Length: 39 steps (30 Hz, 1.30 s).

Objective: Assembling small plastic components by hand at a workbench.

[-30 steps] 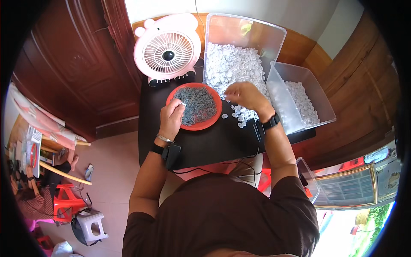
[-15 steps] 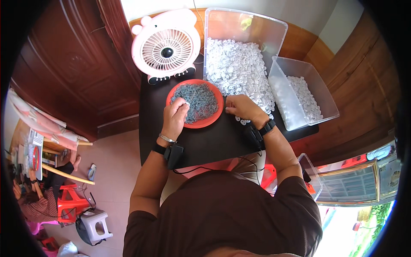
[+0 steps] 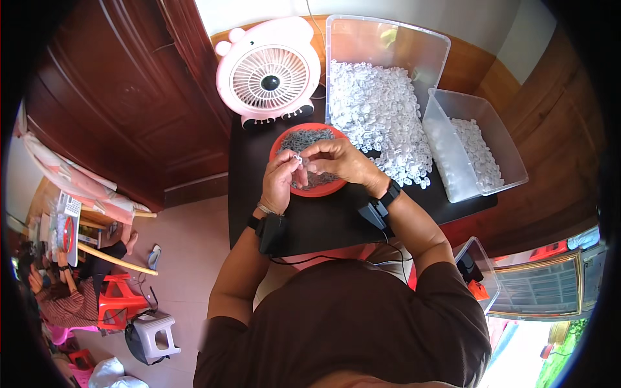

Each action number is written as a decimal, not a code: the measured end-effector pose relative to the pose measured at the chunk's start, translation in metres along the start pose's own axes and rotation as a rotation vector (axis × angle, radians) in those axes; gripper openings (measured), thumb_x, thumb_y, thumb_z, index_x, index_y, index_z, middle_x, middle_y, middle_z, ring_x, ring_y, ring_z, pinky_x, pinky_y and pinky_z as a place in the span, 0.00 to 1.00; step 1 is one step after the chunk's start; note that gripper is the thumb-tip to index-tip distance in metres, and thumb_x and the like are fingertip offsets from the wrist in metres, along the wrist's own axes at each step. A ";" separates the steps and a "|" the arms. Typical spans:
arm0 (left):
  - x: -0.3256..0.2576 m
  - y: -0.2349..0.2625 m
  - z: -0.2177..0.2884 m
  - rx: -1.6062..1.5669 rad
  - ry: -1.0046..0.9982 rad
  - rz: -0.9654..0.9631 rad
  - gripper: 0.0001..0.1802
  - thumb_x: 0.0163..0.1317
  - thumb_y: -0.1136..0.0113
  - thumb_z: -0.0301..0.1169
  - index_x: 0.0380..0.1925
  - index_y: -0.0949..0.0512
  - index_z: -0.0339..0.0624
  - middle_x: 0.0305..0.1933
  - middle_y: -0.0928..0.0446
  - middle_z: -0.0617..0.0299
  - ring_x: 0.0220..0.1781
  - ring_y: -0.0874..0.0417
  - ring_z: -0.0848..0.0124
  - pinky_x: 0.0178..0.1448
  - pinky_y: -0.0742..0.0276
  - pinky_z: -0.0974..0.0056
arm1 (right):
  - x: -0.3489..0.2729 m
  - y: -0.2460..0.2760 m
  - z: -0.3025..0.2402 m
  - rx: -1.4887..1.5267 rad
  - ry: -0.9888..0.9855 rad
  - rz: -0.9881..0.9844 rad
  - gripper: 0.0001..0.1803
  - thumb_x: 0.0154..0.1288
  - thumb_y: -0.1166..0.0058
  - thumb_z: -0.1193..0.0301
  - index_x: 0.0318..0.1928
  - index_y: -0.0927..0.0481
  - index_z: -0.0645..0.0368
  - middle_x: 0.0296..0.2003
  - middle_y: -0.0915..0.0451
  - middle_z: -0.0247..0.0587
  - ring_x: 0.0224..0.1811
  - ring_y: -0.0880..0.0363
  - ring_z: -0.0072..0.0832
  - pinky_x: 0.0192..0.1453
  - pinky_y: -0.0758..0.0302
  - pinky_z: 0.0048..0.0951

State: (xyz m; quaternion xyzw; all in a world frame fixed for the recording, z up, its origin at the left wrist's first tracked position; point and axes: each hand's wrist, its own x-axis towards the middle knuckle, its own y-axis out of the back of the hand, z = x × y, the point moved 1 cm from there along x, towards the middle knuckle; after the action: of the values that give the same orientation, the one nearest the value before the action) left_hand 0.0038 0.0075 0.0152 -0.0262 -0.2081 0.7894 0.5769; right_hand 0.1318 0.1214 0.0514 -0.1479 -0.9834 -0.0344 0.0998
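Observation:
Over a red round tray [image 3: 336, 188] heaped with thin grey screw-like pieces [image 3: 304, 138], my two hands meet. My left hand [image 3: 279, 183] pinches a small white plastic piece [image 3: 298, 159] between thumb and fingertips. Right beside that piece, the fingers of my right hand [image 3: 346, 161] are bent together in a pinch; what they hold is too small to make out. Many similar white plastic pieces [image 3: 372, 100] with holes spill from a tipped clear bin [image 3: 446, 48] onto the dark table.
A pink animal-shaped fan [image 3: 270, 77] stands at the back left of the dark table [image 3: 304, 229]. On the right, a smaller clear bin [image 3: 453, 184] holds more white pieces. Far left, another person [image 3: 71, 304] sits by a red stool [image 3: 121, 299].
My right hand has moved left from beside the white pile to meet my left hand over the tray. The whole view has shifted slightly to the right.

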 end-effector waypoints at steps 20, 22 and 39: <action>0.000 -0.004 -0.007 0.307 -0.028 0.105 0.11 0.62 0.50 0.29 0.21 0.32 0.40 0.18 0.34 0.70 0.18 0.36 0.83 0.22 0.42 0.76 | 0.001 0.019 0.013 0.142 -0.145 0.238 0.09 0.64 0.45 0.75 0.44 0.21 0.62 0.31 0.21 0.32 0.30 0.23 0.15 0.38 0.25 0.18; -0.001 -0.007 -0.007 0.316 -0.036 0.100 0.11 0.62 0.49 0.29 0.20 0.32 0.40 0.18 0.35 0.70 0.18 0.37 0.84 0.22 0.42 0.76 | 0.001 0.018 0.014 0.141 -0.137 0.230 0.09 0.63 0.45 0.75 0.43 0.21 0.63 0.31 0.20 0.32 0.30 0.23 0.15 0.37 0.25 0.18; -0.002 -0.005 -0.011 0.322 -0.046 0.074 0.10 0.62 0.50 0.29 0.22 0.31 0.39 0.17 0.34 0.69 0.17 0.36 0.84 0.21 0.41 0.76 | -0.001 0.011 0.015 0.042 -0.035 0.207 0.08 0.62 0.44 0.76 0.42 0.20 0.64 0.30 0.20 0.32 0.29 0.24 0.16 0.36 0.25 0.17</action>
State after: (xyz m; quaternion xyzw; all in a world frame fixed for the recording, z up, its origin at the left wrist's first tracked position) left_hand 0.0115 0.0100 0.0069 0.0769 -0.0908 0.8337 0.5392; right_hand 0.1337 0.1334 0.0372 -0.2472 -0.9649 -0.0009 0.0884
